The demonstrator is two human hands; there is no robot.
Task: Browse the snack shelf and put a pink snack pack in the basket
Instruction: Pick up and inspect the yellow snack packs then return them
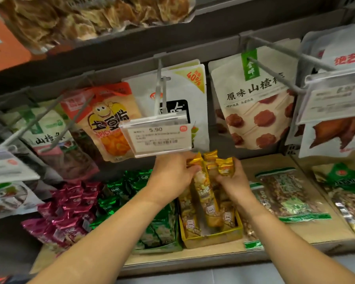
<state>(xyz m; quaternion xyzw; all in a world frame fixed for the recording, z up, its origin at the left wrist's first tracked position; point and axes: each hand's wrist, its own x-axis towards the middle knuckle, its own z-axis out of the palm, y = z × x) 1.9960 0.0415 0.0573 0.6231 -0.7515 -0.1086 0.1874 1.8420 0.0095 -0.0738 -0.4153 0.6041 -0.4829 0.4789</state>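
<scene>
- While both hands are busy with the gold snack packs [205,187] in their yellow box [211,238], the pink snack packs [70,203] sit in a loose heap on the shelf [295,232], down and left of the left hand [172,175].
- The left hand has its fingers curled round one tall gold pack. The right hand [233,181] grips the tops of the ones just beside it.
- The pink ones look like small crinkly foil wrappers, so I'd guess light, soft and a bit slippery, with crushable stuff inside.
- I'd pinch one off the top of the heap by its crimped end, no squeezing.
- The green packs [131,187] lie between the left hand and the pink heap, so the reach goes over them.
- A price tag [160,136] hangs right above the left hand, and pegged bags dangle over the pink heap, easy to bump.
- Can't see the basket anywhere.
</scene>
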